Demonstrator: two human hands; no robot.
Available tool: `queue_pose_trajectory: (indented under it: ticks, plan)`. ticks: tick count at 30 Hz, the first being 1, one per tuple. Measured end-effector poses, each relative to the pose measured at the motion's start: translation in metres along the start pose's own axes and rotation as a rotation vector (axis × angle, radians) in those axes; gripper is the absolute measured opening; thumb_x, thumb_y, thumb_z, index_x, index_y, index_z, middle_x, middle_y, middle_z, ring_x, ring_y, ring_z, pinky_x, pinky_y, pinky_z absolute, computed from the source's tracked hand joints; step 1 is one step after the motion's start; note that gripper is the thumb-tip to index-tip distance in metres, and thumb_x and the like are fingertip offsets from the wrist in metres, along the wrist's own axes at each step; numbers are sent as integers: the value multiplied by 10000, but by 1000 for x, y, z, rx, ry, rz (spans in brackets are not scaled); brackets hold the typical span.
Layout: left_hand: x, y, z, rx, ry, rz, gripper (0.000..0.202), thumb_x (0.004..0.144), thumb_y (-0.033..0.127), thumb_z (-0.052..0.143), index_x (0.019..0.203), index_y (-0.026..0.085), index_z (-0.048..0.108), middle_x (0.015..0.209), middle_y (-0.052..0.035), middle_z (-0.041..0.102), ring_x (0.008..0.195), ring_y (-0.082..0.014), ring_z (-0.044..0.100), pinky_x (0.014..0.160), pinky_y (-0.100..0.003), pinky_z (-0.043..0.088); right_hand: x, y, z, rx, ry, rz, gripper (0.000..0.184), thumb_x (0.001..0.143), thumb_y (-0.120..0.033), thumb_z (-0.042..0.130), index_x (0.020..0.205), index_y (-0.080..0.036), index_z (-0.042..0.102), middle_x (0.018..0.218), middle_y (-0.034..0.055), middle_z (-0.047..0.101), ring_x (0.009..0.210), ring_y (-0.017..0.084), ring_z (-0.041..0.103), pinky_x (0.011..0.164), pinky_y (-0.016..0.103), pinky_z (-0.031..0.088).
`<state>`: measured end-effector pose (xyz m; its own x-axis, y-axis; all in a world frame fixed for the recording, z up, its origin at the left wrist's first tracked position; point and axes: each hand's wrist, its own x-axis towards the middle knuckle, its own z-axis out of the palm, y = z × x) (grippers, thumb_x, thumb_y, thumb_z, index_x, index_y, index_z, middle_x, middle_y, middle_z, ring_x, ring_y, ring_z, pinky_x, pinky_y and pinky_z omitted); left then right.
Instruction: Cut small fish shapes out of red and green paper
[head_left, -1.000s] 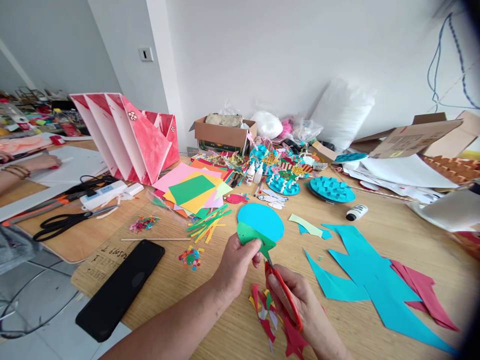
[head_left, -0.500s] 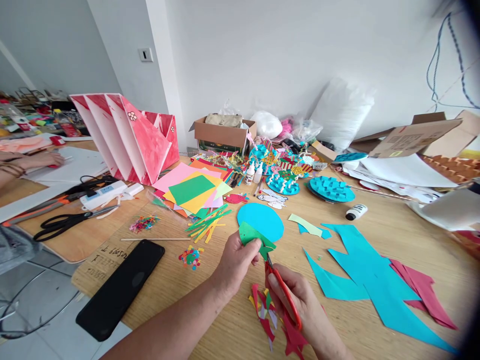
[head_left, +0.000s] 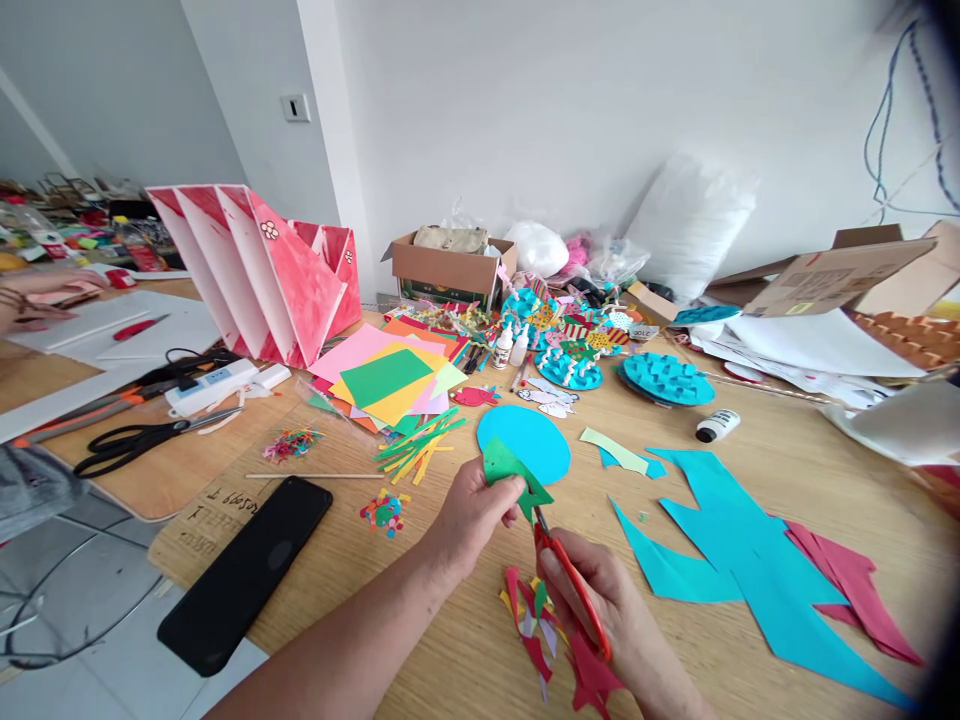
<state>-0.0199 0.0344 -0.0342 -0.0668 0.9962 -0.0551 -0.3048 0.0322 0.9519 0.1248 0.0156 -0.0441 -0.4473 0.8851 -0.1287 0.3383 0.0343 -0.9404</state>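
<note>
Left hand [head_left: 476, 510] is pinching the green paper [head_left: 505, 462], which slants down toward the right hand [head_left: 600, 580], wrapped round the scissors [head_left: 579, 583] (tips right at the lower edge, from here).

1. The scene is bright, with pale, even, diffuse light; its source lies outside the view.
2. The wall [head_left: 480, 110] behind glows nearly white in the middle and drops to a duller grey at far left.
3. Soft grey shading falls on it just left of the white bag [head_left: 690, 230].
4. The desk [head_left: 817, 450] takes a mild sheen toward the right; the black phone [head_left: 244, 575] carries a faint smudge of reflection.
5. The green paper [head_left: 504, 463] and scissors [head_left: 577, 590] look fairly crisp.
6. The cable [head_left: 928, 105] at upper right is smeared.
7. Wide-angle stretching tilts the pink rack [head_left: 292, 290]; black darkens the right-hand corners.
</note>
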Motion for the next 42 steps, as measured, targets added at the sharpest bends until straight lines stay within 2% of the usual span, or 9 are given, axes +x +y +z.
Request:
queue_pose_trajectory:
  ticks: [7,15,26,35,42]
  plan:
    - [2,3,-4,40,-42,8,147,653,272,533,552,170,500,483,27,470,455,-89,404,453,-207,345,0,0,0,-3,-9,-4,435,830,-548,405,569,-201,387,457,-49,382,425,88,306,378,206,247]
    - [1,6,-2,42,-36,21,139,688,277,511,667,151,565,531,20,473,504,-99,431,464,-204,361,-1,-1,0,22,-15,20,451,820,-579,400,569,-206,356,457,-57,359,419,82,287,368,202,228]
    - [4,5,-6,132,-80,50,136,695,263,487,643,152,544,521,22,490,495,-95,428,463,-203,369,-1,3,-1,-63,-26,-23,433,859,-536,351,577,-206,347,490,-56,338,455,90,285,399,209,238]
    - [3,8,-4,13,-62,-30,143,657,280,535,608,146,544,522,11,520,460,-84,424,442,-200,348,-1,4,-1,-58,-39,3,445,845,-572,346,588,-209,338,487,-60,324,440,84,271,384,211,215]
    - [3,6,-5,3,-33,-43,202,649,336,575,582,148,545,490,27,479,428,-70,370,427,-203,307,1,1,0,-77,-23,-28,454,838,-575,351,571,-208,343,491,-52,336,460,92,284,394,210,239]
